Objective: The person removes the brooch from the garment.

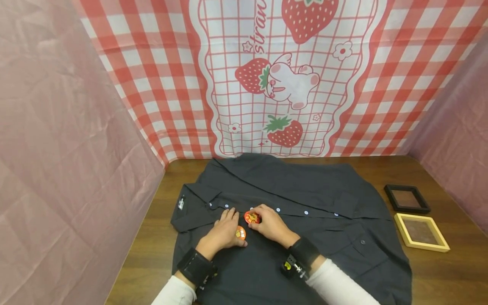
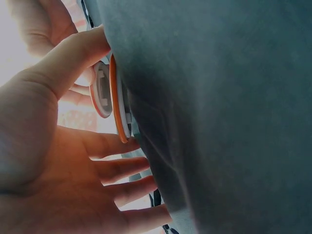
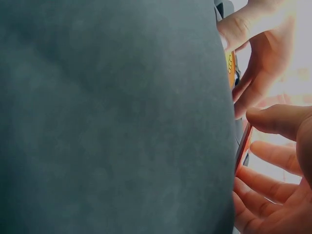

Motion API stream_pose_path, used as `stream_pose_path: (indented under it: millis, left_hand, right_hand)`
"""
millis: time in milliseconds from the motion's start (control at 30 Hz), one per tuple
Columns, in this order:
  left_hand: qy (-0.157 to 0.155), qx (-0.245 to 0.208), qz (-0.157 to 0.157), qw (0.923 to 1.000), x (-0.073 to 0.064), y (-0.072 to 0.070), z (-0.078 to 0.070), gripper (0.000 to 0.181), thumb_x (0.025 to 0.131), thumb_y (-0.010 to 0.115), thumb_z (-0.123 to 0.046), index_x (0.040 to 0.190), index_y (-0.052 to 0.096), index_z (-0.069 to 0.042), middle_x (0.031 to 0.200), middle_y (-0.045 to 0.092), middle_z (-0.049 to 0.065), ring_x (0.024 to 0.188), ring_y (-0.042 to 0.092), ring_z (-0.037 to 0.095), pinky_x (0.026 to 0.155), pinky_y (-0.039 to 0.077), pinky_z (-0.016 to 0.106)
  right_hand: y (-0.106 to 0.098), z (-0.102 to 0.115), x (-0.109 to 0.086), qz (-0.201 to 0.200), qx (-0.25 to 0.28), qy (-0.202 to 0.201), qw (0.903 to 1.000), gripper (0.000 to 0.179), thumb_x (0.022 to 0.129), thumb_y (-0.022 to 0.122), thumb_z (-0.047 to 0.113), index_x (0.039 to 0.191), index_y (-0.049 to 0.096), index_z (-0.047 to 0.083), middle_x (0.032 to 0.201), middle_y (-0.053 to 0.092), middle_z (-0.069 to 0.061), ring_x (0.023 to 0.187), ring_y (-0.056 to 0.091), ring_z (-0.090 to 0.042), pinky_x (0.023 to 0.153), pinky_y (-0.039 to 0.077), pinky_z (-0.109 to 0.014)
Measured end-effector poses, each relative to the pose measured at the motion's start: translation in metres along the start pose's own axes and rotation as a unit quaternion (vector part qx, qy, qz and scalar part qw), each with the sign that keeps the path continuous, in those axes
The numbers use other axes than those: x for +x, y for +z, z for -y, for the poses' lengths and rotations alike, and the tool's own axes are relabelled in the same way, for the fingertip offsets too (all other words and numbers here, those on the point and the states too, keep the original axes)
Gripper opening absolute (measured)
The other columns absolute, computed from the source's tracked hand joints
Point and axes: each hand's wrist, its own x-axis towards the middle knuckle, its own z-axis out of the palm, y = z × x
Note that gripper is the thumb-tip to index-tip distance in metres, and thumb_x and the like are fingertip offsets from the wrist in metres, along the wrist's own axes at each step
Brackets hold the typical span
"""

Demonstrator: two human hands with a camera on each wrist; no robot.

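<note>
A dark grey collared shirt (image 1: 263, 258) lies spread on the wooden table. On it, an orange round badge (image 1: 241, 233) sits beneath my left hand (image 1: 223, 232). That hand's fingers are straight and rest on the cloth, with the thumb at the badge's other side. My right hand (image 1: 272, 224) pinches a red round badge (image 1: 251, 217) by its edge, close to the row of white buttons. In the left wrist view the red badge (image 2: 101, 90) is tilted, its pale back showing, beside the orange badge (image 2: 117, 100). The right wrist view shows the red badge (image 3: 243, 150) edge-on at the fingertips.
To the right of the shirt, a black square frame (image 1: 390, 199) and a yellow square frame (image 1: 409, 241) lie on the table (image 1: 446, 271). A checked strawberry cloth (image 1: 171, 76) hangs behind, with pink cloth (image 1: 76, 148) at both sides.
</note>
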Motion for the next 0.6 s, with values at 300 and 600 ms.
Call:
stream_pose_path:
  millis: [300,600]
  left_hand:
    - [-0.003,0.020,-0.006,0.9998,-0.001,-0.002,-0.004,0.097,0.071,0.085,-0.044,0.143,0.042,0.004,0.154,0.034,0.021,0.147,0.024,0.040,0.110,0.034,0.061]
    - [-0.002,0.037,-0.013,0.9992,-0.002,0.000,-0.003,0.097,0.071,0.084,-0.046,0.142,0.043,0.004,0.154,0.037,0.021,0.147,0.026,0.039,0.112,0.032,0.058]
  right_hand:
    - [-0.007,-0.002,-0.002,0.005,0.006,0.008,0.9999,0.029,0.079,0.079,0.018,0.105,0.072,0.009,0.097,0.066,-0.003,0.083,0.059,-0.014,0.074,0.049,-0.033]
    - [-0.011,-0.006,-0.004,0.004,0.029,0.016,0.9995,0.030,0.079,0.079,0.019,0.107,0.072,0.010,0.091,0.062,-0.001,0.076,0.053,-0.010,0.066,0.043,-0.025]
